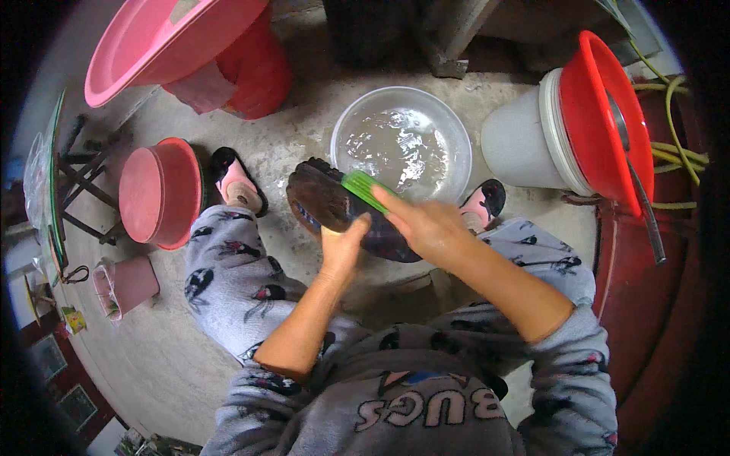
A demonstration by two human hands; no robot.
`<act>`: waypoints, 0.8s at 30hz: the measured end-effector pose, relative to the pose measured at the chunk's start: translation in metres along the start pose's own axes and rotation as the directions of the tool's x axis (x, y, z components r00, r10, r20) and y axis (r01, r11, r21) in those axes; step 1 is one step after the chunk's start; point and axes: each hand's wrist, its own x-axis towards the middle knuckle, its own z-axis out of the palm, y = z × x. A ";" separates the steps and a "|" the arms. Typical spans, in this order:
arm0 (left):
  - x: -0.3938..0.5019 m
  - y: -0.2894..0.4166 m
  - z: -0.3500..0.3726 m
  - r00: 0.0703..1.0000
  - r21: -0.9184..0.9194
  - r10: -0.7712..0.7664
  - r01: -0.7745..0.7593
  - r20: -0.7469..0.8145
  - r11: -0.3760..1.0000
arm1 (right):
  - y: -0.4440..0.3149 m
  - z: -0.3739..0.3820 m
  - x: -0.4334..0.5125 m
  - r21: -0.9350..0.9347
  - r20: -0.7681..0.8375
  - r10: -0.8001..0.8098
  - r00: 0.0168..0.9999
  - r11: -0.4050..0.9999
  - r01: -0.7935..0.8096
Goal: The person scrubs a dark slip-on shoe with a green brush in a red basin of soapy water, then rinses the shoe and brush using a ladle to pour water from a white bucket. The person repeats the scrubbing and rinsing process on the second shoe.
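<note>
A dark shoe (pixel 319 196) with a lugged sole is held sole up above the floor, in front of a round basin of water (pixel 467 154). My left hand (pixel 342 245) grips it at its near side, the thumb on the sole; the fingers beneath are hidden. In my right hand (pixel 430 228) is a green scrubbing brush (pixel 365 188), laid against the sole, its bristles out of sight. The right hand is slightly blurred. The water in the basin glints and looks a little cloudy.
Pink tubs (pixel 137 194) and a small pink bin (pixel 128 288) stand at the left. A large pink basin (pixel 159 51) rests by a red bucket (pixel 256 68). At the right, a red basin (pixel 593 125) with a metal ladle (pixel 644 211) adjoins a white bucket (pixel 519 137).
</note>
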 end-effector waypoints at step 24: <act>0.013 -0.006 -0.021 0.993 0.130 -0.044 0.030 0.109 0.991 | 0.001 0.037 0.083 -0.156 -0.024 -0.094 0.995 0.984 0.089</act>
